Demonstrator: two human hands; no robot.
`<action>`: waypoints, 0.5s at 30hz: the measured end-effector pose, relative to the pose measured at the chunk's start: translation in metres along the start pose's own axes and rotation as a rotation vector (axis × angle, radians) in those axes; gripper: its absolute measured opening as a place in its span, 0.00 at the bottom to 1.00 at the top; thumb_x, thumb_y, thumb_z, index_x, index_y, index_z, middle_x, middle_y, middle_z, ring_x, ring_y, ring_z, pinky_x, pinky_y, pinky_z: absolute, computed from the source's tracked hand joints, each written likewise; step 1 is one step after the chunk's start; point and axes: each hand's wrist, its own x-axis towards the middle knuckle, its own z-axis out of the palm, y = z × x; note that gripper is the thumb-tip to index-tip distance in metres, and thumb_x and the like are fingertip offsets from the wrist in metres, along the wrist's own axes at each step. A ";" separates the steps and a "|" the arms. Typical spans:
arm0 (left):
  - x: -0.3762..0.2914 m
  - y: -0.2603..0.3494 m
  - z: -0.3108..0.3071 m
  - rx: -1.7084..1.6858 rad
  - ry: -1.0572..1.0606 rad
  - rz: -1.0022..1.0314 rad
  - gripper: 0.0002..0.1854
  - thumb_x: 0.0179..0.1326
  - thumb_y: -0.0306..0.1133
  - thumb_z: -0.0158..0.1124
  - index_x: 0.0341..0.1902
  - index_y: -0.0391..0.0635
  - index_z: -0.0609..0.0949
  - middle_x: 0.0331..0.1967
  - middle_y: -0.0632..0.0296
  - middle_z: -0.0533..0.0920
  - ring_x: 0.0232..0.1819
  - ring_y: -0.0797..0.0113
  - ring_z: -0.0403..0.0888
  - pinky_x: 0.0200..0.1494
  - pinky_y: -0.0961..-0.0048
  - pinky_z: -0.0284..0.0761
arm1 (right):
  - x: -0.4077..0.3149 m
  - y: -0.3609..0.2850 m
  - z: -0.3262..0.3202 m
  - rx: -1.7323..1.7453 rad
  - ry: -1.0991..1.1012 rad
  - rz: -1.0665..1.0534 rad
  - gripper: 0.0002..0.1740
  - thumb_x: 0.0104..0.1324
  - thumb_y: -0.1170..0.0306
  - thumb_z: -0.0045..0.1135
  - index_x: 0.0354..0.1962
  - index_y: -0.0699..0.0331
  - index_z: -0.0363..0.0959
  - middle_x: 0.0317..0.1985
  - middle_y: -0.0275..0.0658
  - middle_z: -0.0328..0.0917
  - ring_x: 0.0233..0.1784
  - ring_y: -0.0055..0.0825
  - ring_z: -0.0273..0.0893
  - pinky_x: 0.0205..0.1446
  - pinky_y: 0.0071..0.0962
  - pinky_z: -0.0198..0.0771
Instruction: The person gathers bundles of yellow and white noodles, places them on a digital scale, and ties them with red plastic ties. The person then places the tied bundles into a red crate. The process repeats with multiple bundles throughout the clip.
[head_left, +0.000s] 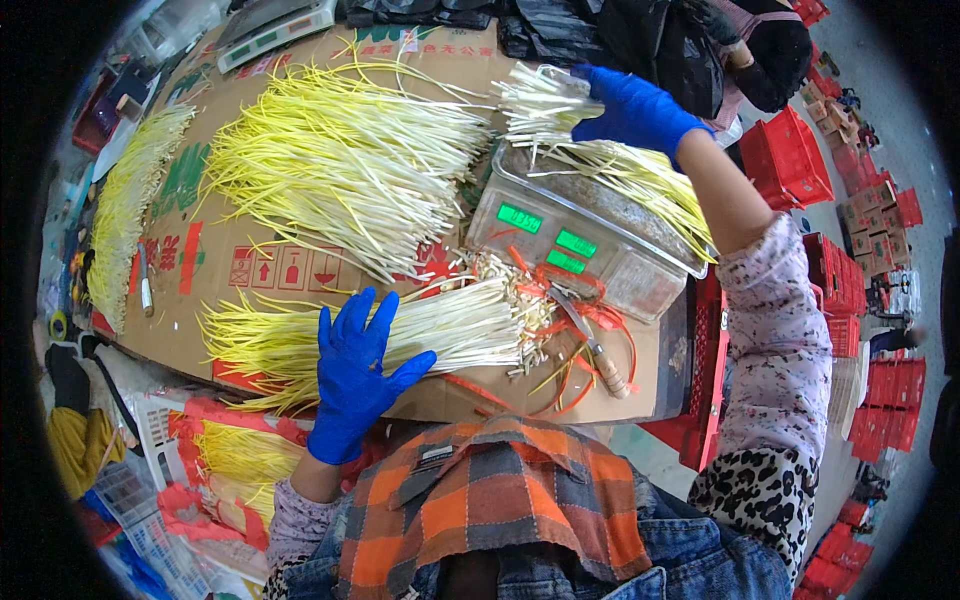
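My left hand (355, 375), in a blue glove, rests with its fingers spread on a flat bundle of yellow chives (465, 324) near the table's front edge. At the upper right, my gloved right hand (641, 111) has its thumb and fingers around the pale ends of some chive stalks (547, 101), which look slightly blurred. More chives (652, 184) lie under that hand, across the metal pan of a digital scale (577, 259) with lit green displays. A big loose pile of yellow chives (352, 157) spreads to the left of the scale.
A wooden-handled curved knife (606, 371) lies among red ties (630, 330) and cut ends. Another knife (145, 281) and a chive row (135, 210) are at left. Cardboard (202, 277) covers the table. Red crates (787, 161), black bags (555, 34) and a person (772, 52) are beyond.
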 end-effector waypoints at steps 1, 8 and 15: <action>-0.001 -0.001 -0.001 0.000 -0.005 -0.010 0.41 0.54 0.53 0.71 0.69 0.50 0.70 0.67 0.48 0.69 0.69 0.49 0.65 0.72 0.42 0.50 | 0.002 -0.012 -0.017 -0.053 -0.097 0.067 0.43 0.56 0.55 0.73 0.66 0.55 0.64 0.56 0.50 0.77 0.58 0.46 0.78 0.61 0.38 0.73; 0.009 -0.004 0.000 -0.025 0.099 -0.028 0.34 0.57 0.41 0.72 0.67 0.50 0.73 0.65 0.51 0.74 0.65 0.50 0.71 0.71 0.50 0.57 | -0.058 0.054 -0.097 0.336 0.195 -0.019 0.18 0.71 0.73 0.53 0.56 0.68 0.75 0.55 0.40 0.79 0.57 0.29 0.77 0.63 0.27 0.70; 0.009 -0.007 0.002 -0.027 0.063 -0.033 0.31 0.58 0.38 0.71 0.66 0.50 0.75 0.63 0.52 0.76 0.64 0.52 0.73 0.71 0.51 0.58 | -0.174 -0.044 -0.059 0.596 0.445 0.426 0.13 0.69 0.75 0.56 0.50 0.66 0.80 0.48 0.39 0.83 0.52 0.24 0.79 0.61 0.25 0.69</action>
